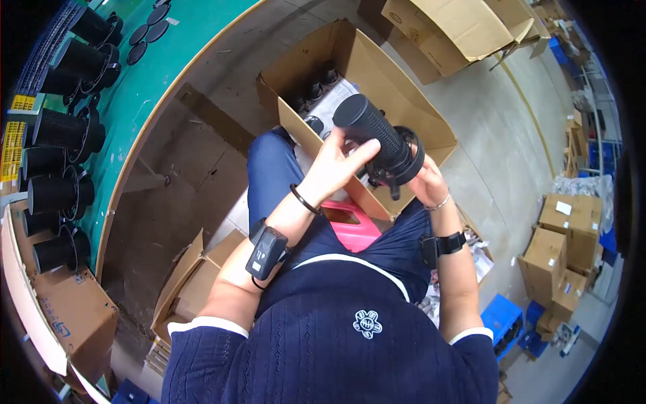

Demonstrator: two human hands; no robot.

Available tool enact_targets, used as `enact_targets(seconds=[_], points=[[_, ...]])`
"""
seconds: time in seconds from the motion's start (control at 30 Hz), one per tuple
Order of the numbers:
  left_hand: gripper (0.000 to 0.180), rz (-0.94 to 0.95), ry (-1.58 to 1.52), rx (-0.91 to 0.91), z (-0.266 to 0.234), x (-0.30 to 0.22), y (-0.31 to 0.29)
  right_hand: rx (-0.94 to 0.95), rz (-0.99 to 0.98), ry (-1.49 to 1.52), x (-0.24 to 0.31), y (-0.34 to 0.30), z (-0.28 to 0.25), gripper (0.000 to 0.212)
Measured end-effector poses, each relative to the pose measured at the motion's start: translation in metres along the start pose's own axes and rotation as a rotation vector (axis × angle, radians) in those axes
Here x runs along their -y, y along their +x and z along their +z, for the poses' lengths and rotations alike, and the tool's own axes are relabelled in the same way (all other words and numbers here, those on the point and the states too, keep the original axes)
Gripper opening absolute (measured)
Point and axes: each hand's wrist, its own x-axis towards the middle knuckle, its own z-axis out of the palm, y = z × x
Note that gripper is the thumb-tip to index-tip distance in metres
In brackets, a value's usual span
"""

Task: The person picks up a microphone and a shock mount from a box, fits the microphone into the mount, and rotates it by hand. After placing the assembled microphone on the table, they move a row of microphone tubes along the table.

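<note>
A black ribbed cylinder, with a flat closed end and a wider ring-like collar at its other end, is held tilted between my two hands over an open cardboard box. My left hand grips its side near the middle, thumb across the near face and fingers partly hidden behind it. At the collar end, my right hand has its fingers closed around the rim. Inside the box are several dark round-topped pieces and a pale sheet.
On the green table at left stand several similar black cylinders, with flat black discs beyond. A pink stool shows between my legs. Cardboard cartons and a blue bin are at right; another open carton is behind.
</note>
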Motion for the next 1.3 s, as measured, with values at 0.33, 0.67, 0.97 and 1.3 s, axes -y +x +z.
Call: enact_targets(seconds=[0.33, 0.67, 0.97, 1.3], points=[[0.059, 0.018, -0.160, 0.043, 0.002, 0.008, 0.008, 0.078, 0.190, 0.570, -0.039, 0.003, 0.018, 0.054], [0.062, -0.103, -0.129, 0.063, 0.001, 0.008, 0.008, 0.127, 0.284, 0.706, -0.051, 0.006, 0.000, 0.056], [0.066, -0.004, -0.131, 0.110, 0.006, 0.015, 0.011, -0.045, 0.373, 0.703, -0.040, 0.007, 0.014, 0.053], [0.064, -0.021, -0.146, 0.017, 0.005, 0.018, 0.019, 0.001, 0.583, 0.275, -0.029, 0.008, -0.017, 0.064]])
